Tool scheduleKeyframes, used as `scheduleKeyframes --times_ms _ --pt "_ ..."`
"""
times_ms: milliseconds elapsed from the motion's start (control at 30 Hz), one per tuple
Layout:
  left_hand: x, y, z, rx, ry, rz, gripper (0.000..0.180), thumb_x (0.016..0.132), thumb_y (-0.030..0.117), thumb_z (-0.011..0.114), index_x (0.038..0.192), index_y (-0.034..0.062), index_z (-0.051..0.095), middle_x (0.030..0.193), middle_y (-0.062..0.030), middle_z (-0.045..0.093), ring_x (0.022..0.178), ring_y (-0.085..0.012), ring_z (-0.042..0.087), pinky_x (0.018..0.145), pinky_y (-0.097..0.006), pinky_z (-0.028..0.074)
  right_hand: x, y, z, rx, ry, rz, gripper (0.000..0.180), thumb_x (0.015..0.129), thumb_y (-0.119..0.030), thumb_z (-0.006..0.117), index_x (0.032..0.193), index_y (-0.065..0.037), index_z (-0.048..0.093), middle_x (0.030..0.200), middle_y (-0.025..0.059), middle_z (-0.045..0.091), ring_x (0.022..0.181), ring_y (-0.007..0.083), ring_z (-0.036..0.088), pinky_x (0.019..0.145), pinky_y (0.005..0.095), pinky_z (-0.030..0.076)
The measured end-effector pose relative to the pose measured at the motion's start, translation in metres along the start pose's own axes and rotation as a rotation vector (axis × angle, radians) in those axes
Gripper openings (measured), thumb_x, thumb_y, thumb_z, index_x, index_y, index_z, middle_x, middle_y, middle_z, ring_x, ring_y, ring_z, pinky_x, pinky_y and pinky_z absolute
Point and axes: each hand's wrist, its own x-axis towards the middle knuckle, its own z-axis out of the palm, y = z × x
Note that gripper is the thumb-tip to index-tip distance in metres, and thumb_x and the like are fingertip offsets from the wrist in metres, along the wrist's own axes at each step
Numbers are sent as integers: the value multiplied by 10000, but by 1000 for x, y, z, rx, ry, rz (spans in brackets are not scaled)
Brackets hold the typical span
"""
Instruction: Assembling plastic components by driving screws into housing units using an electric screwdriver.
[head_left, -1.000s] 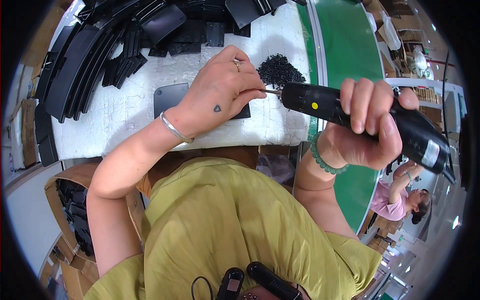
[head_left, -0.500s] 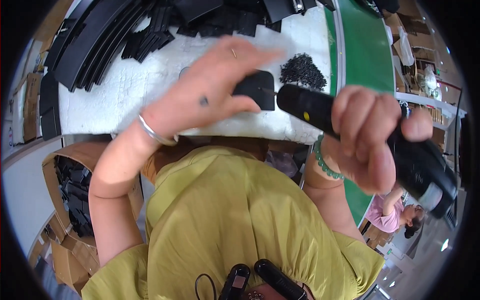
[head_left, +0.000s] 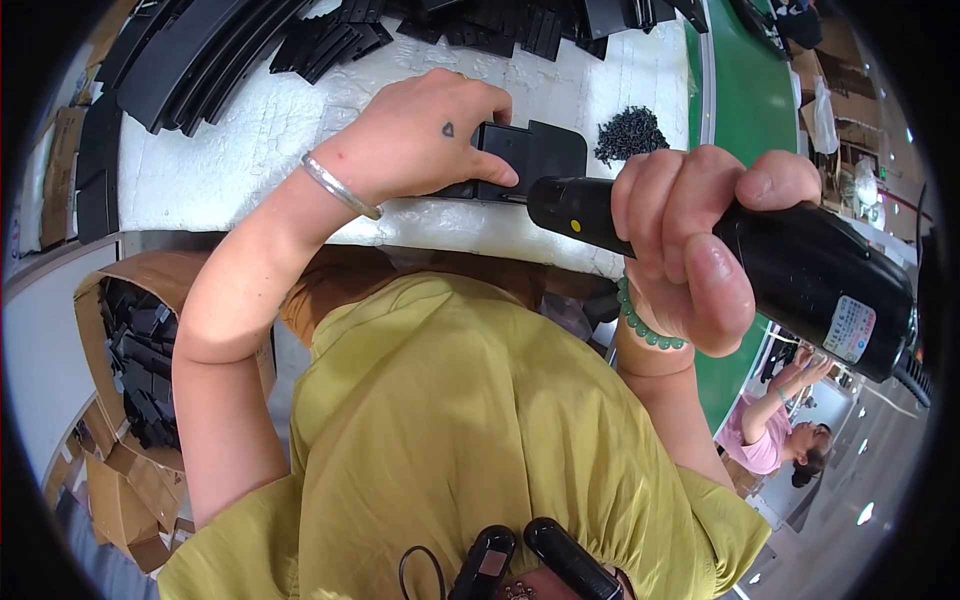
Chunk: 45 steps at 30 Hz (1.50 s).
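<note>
My left hand (head_left: 430, 140) is closed round a black flat part (head_left: 556, 152) on the white work surface (head_left: 260, 160). Its thumb lies on the near side and its fingers on the far side of a raised, box-like section. In my right hand (head_left: 690, 245) is a black corded electric screwdriver (head_left: 810, 275), held across its body. The screwdriver's nose points left, and its thin bit reaches the near right of the raised section; whether it touches a screw is hidden. A pile of small black screws (head_left: 632, 133) lies to the right of the part.
Long black panels (head_left: 215, 70) are stacked at the far left, with smaller black pieces (head_left: 470, 30) along the far edge. A cardboard box (head_left: 95, 330) of black parts stands at lower left. Beyond a metal strip runs a green surface (head_left: 745, 90). A co-worker (head_left: 765, 430) in pink is at right.
My left hand has come down and closed on the black part, where it was blurred and open above it. The screwdriver has moved left and its bit has come to the part.
</note>
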Motion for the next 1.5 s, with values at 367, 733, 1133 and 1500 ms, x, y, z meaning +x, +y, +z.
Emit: scheduleKeyframes --times_ms 367,733,1133,1500 --pt "0 -2 5 -21 41 35 446 680 380 713 986 72 610 895 -120 623 930 -300 572 765 -395 461 1 0 14 -109 -64 32 303 732 -47 572 894 -114 324 573 23 426 458 134 387 469 276 340" --pt "1 -4 6 -17 62 23 471 673 397 719 1010 82 620 913 -116 626 950 -289 573 784 -385 461 2 6 19 -135 -19 48 311 728 -55 594 891 -106 334 586 30 428 466 140 383 480 272 344" --pt "-32 27 3 -1028 690 -97 619 676 206 773 1191 0 499 879 -67 597 794 -97 542 722 -238 455 -19 -4 -5 -120 465 96 615 761 -244 668 1242 -17 359 969 93 541 647 122 484 635 260 418" --pt "-56 23 -11 -1770 -54 -76 269 855 163 597 1067 2 563 911 -18 603 833 -86 581 733 -230 477 -47 10 -7 -8 421 374 747 615 -88 699 1273 11 362 1188 140 469 1090 273 481 983 375 345"
